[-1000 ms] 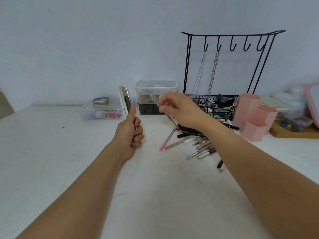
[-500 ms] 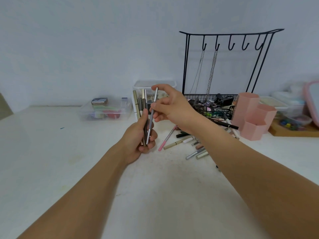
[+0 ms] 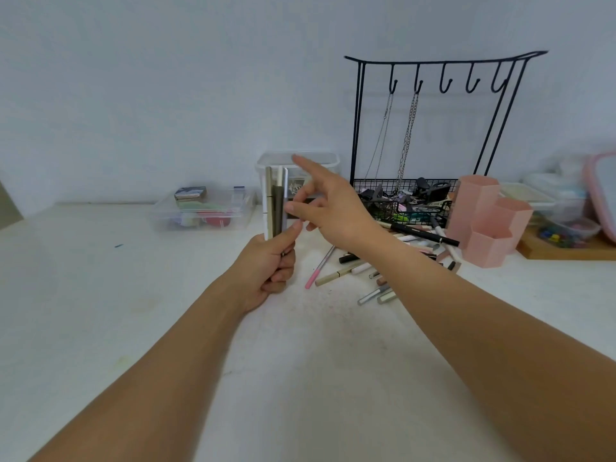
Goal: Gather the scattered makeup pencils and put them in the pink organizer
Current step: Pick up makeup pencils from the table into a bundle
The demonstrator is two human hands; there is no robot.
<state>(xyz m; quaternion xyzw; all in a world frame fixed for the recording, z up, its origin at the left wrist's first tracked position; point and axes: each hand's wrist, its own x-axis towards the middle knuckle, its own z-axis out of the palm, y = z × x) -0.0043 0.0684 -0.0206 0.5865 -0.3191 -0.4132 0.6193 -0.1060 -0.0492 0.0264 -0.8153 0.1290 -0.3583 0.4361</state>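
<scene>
My left hand (image 3: 270, 265) grips an upright bundle of makeup pencils (image 3: 276, 201) above the white table. Just right of the bundle, my right hand (image 3: 328, 204) is held with fingers spread and holds nothing. Several more pencils (image 3: 363, 271) lie scattered on the table right of my left hand, partly hidden by my right forearm. A long black pencil (image 3: 423, 233) lies among them. The pink organizer (image 3: 483, 218), made of hexagonal cups, stands at the right beyond the pile.
A black wire jewellery stand (image 3: 433, 128) with hanging chains and a filled basket stands behind the pile. Two clear plastic boxes (image 3: 203, 210) sit near the wall. A wooden tray (image 3: 566, 251) with small containers is at the far right.
My right hand brought a silver pencil to the bundle in my left hand, let go of it, and now has its fingers spread beside the bundle.
</scene>
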